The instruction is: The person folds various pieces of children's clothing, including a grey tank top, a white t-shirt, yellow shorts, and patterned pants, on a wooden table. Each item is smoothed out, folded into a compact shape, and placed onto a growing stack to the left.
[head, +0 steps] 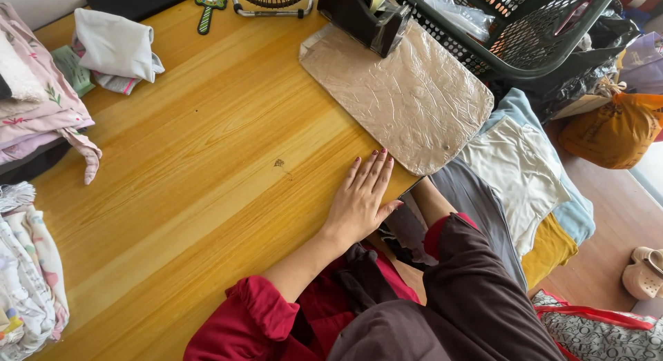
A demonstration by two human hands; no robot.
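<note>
Resting flat with fingers spread, the left hand (359, 202) lies on the counter (207, 168) just beside the foil board (400, 92). Beyond the board, a dark basket (552, 36) holds plastic bags. Whether the right hand grips anything cannot be told; it is hidden below the counter.

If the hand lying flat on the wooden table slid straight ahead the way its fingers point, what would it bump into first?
Probably the foil-wrapped flat board. The left hand lies flat on the yellow wooden table, fingers pointing up and slightly right, their tips just short of the board's near edge.
</note>
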